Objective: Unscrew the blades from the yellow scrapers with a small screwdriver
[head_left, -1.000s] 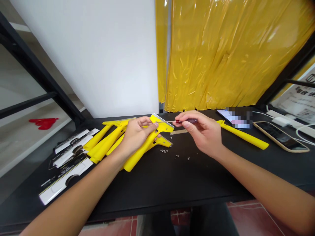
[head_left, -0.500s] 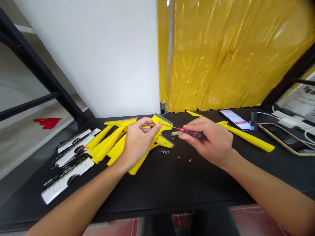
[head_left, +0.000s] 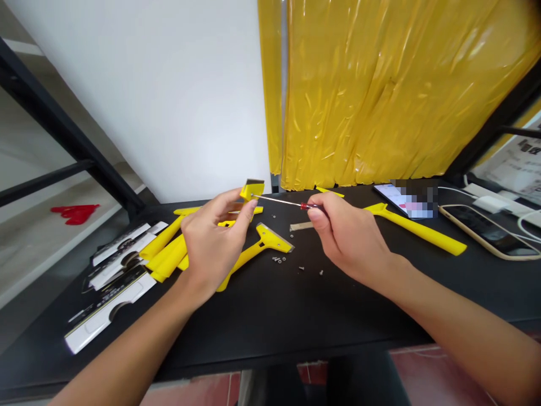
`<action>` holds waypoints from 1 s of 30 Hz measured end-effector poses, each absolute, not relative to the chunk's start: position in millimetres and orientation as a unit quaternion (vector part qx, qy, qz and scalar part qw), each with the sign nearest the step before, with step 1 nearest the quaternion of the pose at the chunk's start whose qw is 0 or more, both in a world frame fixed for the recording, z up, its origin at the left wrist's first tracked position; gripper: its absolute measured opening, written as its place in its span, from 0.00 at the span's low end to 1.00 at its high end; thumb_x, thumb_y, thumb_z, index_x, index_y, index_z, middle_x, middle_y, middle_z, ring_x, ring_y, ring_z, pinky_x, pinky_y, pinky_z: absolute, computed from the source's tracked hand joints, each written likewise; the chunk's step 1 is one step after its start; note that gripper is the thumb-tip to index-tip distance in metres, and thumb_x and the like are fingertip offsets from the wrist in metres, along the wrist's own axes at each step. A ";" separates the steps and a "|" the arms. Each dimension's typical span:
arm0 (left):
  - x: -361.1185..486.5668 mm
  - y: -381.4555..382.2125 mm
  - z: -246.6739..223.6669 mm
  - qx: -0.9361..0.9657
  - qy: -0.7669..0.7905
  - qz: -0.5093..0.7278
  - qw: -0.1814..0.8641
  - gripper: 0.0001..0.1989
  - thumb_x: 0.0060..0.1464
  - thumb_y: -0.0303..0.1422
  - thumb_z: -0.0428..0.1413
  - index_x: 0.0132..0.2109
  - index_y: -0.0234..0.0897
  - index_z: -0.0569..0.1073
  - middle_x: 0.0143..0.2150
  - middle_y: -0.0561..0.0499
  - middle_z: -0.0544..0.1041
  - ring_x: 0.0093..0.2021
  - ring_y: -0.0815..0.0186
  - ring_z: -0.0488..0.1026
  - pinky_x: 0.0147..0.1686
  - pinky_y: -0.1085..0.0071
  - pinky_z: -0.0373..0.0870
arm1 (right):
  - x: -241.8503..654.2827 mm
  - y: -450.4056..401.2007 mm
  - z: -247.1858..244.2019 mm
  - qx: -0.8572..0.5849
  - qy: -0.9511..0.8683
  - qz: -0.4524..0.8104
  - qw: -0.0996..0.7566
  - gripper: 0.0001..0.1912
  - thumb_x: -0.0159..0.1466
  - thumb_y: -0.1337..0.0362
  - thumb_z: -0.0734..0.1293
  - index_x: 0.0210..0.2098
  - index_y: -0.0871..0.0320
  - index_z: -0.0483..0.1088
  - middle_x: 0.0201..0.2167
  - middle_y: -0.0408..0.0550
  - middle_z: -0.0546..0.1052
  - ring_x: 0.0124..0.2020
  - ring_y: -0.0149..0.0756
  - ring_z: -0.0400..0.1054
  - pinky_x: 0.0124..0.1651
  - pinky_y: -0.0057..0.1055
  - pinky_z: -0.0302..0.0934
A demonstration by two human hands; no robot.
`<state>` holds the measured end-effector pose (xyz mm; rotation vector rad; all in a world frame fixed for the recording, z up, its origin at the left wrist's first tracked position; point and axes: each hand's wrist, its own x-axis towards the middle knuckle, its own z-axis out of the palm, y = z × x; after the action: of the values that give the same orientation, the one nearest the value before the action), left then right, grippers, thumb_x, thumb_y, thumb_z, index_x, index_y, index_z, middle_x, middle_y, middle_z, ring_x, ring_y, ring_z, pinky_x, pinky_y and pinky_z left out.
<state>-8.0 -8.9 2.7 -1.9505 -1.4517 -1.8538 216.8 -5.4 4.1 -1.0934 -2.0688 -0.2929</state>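
Note:
My left hand [head_left: 213,239] pinches a small yellow plastic scraper head [head_left: 252,190] up above the table. My right hand [head_left: 349,237] is shut around a red-handled screwdriver [head_left: 306,207], and its thin steel shaft reaches across to that head, its tip at the piece's near edge. Below, a yellow scraper with a metal blade [head_left: 262,242] lies on the table. Small screws and nuts [head_left: 279,260] are scattered in front of it. A flat tan strip [head_left: 301,226] lies just beyond my right hand.
Yellow scraper handles [head_left: 167,254] are heaped at the left, beside white packaged cards [head_left: 112,310]. Another yellow scraper [head_left: 416,230] lies right, near two phones [head_left: 482,231]. The black table's [head_left: 270,321] back meets a yellow plastic curtain [head_left: 359,96].
My left hand has lifted the small yellow head up and leftward, off the scraper pile. My right hand has moved left with the screwdriver, whose shaft now points at the raised piece.

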 end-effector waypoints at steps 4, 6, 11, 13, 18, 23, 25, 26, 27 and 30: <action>-1.1 -1.4 4.5 -0.630 -0.498 -0.592 -0.062 0.07 0.53 0.34 0.66 0.39 0.37 0.81 0.34 0.52 0.83 0.32 0.65 0.81 0.34 0.73 0.78 | 219.2 -0.5 4.8 -0.409 -0.808 -0.155 0.395 0.16 0.76 0.59 0.53 0.42 0.57 0.68 0.35 0.49 0.75 0.34 0.36 0.70 0.30 0.31 0.54; 7.1 6.1 2.7 -0.609 -0.507 -0.590 -0.157 0.07 0.51 0.34 0.67 0.35 0.36 0.79 0.33 0.50 0.83 0.33 0.63 0.81 0.34 0.72 0.78 | 223.3 5.7 4.3 -0.390 -0.810 -0.180 0.399 0.14 0.76 0.60 0.54 0.42 0.57 0.68 0.35 0.50 0.74 0.35 0.37 0.70 0.31 0.32 0.55; 27.2 28.5 -3.8 -0.527 -0.472 -0.598 -0.377 0.10 0.49 0.37 0.67 0.32 0.35 0.77 0.29 0.47 0.82 0.29 0.60 0.81 0.30 0.70 0.77 | 236.9 24.2 3.1 -0.387 -0.824 -0.184 0.371 0.12 0.75 0.61 0.56 0.44 0.59 0.68 0.38 0.52 0.76 0.37 0.40 0.71 0.32 0.33 0.55; 31.8 35.3 -5.7 -0.515 -0.468 -0.619 -0.365 0.11 0.48 0.36 0.67 0.33 0.34 0.78 0.30 0.46 0.82 0.29 0.61 0.81 0.31 0.70 0.78 | 240.8 30.7 2.4 -0.443 -0.809 -0.156 0.352 0.13 0.75 0.58 0.57 0.43 0.58 0.68 0.36 0.51 0.78 0.33 0.40 0.72 0.31 0.33 0.53; 32.9 40.8 -9.3 -0.544 -0.465 -0.653 -0.249 0.10 0.50 0.35 0.66 0.37 0.34 0.79 0.39 0.45 0.84 0.38 0.60 0.82 0.40 0.68 0.79 | 241.3 39.3 -1.2 -0.510 -0.806 -0.030 0.300 0.22 0.76 0.54 0.51 0.33 0.56 0.66 0.27 0.47 0.76 0.29 0.39 0.70 0.31 0.33 0.51; 24.8 34.1 -5.7 -0.572 -0.473 -0.641 -0.193 0.08 0.53 0.35 0.64 0.39 0.34 0.80 0.39 0.47 0.84 0.38 0.61 0.82 0.42 0.68 0.79 | 233.1 34.3 -7.4 -0.477 -0.815 0.063 0.324 0.14 0.72 0.50 0.59 0.40 0.54 0.65 0.29 0.44 0.76 0.29 0.38 0.70 0.33 0.31 0.55; 21.6 32.0 -4.0 -0.579 -0.479 -0.635 -0.182 0.08 0.54 0.35 0.64 0.38 0.34 0.80 0.39 0.47 0.84 0.38 0.61 0.82 0.41 0.68 0.78 | 231.9 33.0 -8.6 -0.469 -0.808 0.056 0.353 0.13 0.71 0.52 0.62 0.44 0.55 0.64 0.31 0.45 0.77 0.30 0.38 0.70 0.33 0.31 0.56; 20.5 31.2 -4.0 -0.583 -0.482 -0.629 -0.178 0.08 0.54 0.35 0.64 0.38 0.35 0.80 0.38 0.48 0.84 0.38 0.61 0.82 0.41 0.68 0.78 | 232.2 33.0 -8.6 -0.462 -0.810 0.048 0.359 0.12 0.71 0.53 0.60 0.42 0.55 0.65 0.32 0.46 0.76 0.31 0.38 0.70 0.33 0.32 0.56; 19.9 30.6 -4.7 -0.587 -0.485 -0.625 -0.175 0.08 0.54 0.35 0.64 0.38 0.35 0.80 0.38 0.48 0.84 0.37 0.61 0.82 0.41 0.69 0.78 | 233.1 33.4 -8.2 -0.453 -0.816 0.040 0.357 0.13 0.73 0.53 0.58 0.40 0.55 0.65 0.31 0.46 0.76 0.31 0.38 0.70 0.35 0.32 0.56; 21.6 28.1 -10.3 -0.593 -0.486 -0.619 -0.172 0.08 0.55 0.36 0.64 0.39 0.36 0.80 0.39 0.48 0.84 0.37 0.61 0.82 0.40 0.69 0.78 | 237.7 35.7 -4.9 -0.429 -0.846 0.036 0.314 0.20 0.75 0.54 0.53 0.31 0.56 0.65 0.29 0.46 0.74 0.31 0.37 0.68 0.37 0.33 0.56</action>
<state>21.6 28.1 -10.3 -2.0984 -1.7220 -2.1901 237.7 35.7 -4.9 -1.1299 -2.2313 0.0940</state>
